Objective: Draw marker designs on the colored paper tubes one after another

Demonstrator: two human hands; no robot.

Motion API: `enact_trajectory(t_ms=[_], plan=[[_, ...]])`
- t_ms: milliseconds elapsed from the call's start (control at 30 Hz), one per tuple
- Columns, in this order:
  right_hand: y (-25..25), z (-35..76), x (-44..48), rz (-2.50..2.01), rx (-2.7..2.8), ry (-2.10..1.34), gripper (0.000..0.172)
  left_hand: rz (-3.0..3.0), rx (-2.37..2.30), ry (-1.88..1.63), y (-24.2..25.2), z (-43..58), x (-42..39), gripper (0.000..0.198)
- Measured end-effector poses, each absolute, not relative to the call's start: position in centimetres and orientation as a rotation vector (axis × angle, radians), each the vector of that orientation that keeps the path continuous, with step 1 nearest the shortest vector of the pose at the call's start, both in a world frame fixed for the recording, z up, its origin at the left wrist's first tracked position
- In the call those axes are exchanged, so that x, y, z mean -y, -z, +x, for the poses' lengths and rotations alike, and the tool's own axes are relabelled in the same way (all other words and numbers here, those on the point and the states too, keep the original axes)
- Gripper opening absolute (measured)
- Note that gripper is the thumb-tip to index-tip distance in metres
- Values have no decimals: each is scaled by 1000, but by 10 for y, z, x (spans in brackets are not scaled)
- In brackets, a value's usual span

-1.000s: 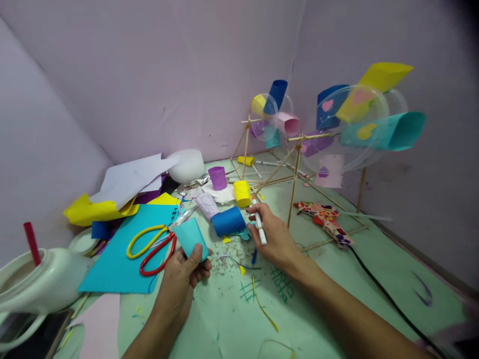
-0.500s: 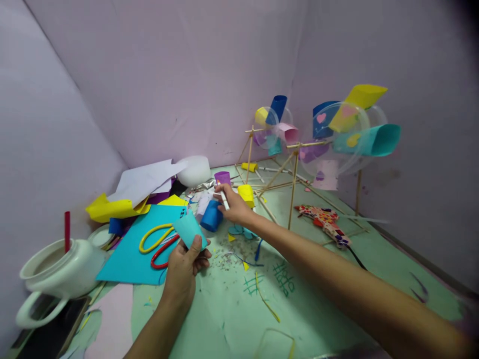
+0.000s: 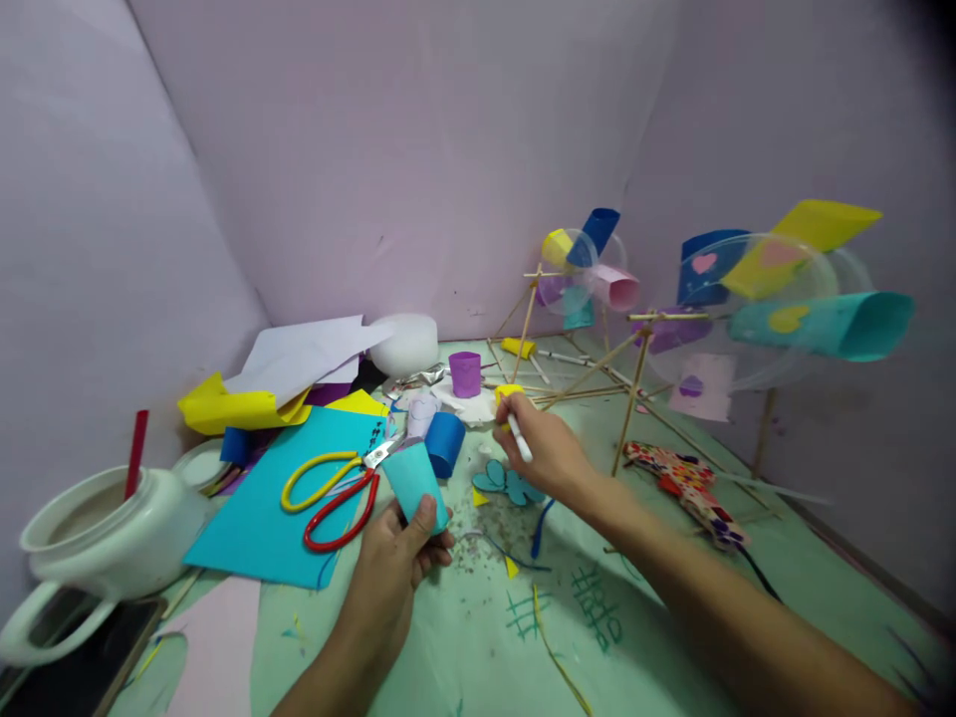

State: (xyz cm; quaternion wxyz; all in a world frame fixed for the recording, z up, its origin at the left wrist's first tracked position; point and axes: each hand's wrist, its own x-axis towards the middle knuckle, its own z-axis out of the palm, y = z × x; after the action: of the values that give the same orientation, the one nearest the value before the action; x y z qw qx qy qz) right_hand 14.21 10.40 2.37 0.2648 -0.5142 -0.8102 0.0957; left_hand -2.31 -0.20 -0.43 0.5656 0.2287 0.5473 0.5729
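The right hand (image 3: 549, 453) has pulled back from the purple cup (image 3: 465, 373) and now sits by the yellow cup (image 3: 508, 395), its grip closed on a white marker (image 3: 519, 438). The left hand (image 3: 395, 558) has stayed low over the desk (image 3: 672, 588), its grip pinching a teal paper cup (image 3: 415, 483). Red and yellow scissors (image 3: 336, 488) lie just beside it on blue paper (image 3: 261, 518).

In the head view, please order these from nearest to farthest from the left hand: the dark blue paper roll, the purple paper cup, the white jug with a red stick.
From the left hand:
1. Dark blue paper roll, just above the hand, beside the scissors' tips.
2. Purple paper cup, farther back toward the wall.
3. White jug with a red stick, far out at the left edge.
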Motion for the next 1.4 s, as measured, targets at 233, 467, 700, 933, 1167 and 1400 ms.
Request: enact_trajectory(t_ms=[233,467,700,933,1167,1400], plan=[[-6,142,-79,-1475,2525,-34,15,541,-1233,-1270,2,-14,8,36],[2,147,-84,-1394,2206,-407,13,516,-1154,-1311,0,-16,9,28],[-13,159,-64,-957,1346,-991,24,539,-1138,-1320,-1,-19,10,33],[-10,155,-52,-816,1013,-1376,33,631,-1261,-1257,7,-16,7,53],[-1,150,-48,-771,982,-1446,34,669,-1302,-1279,1,-13,9,63],[1,147,-45,-791,917,-1482,39,884,-1505,-1233,3,-13,10,58]])
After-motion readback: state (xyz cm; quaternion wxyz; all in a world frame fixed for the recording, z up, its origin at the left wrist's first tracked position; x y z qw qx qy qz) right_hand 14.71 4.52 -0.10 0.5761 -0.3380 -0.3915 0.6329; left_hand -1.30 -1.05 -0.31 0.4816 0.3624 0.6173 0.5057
